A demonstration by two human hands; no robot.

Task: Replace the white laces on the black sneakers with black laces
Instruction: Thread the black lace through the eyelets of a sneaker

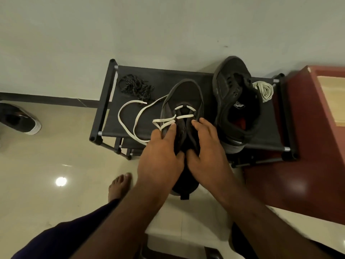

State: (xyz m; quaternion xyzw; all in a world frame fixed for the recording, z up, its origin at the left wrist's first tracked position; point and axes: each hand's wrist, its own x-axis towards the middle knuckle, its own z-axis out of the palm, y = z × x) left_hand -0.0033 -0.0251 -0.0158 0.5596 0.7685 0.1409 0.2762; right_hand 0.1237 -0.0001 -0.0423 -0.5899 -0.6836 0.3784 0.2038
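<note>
A black sneaker (183, 98) lies toe-away on the black fabric rack (168, 75), its heel sticking out over the front edge. A white lace (128, 120) still crosses its lowest eyelets and trails in loops to the left. My left hand (160, 156) pinches a loop of that lace at the sneaker's left side. My right hand (207, 146) grips the sneaker's right side, thumb at the tongue. A second black sneaker (235, 94), laceless, lies on its side to the right. A bundled white lace (263, 89) sits beside it. Black laces (135, 86) lie coiled at the rack's back left.
A dark red cabinet (302, 146) stands against the rack's right end. Another dark shoe with a white sole (20, 120) lies on the tiled floor at the far left. My bare foot (119, 186) stands on the floor below the rack. The wall is behind.
</note>
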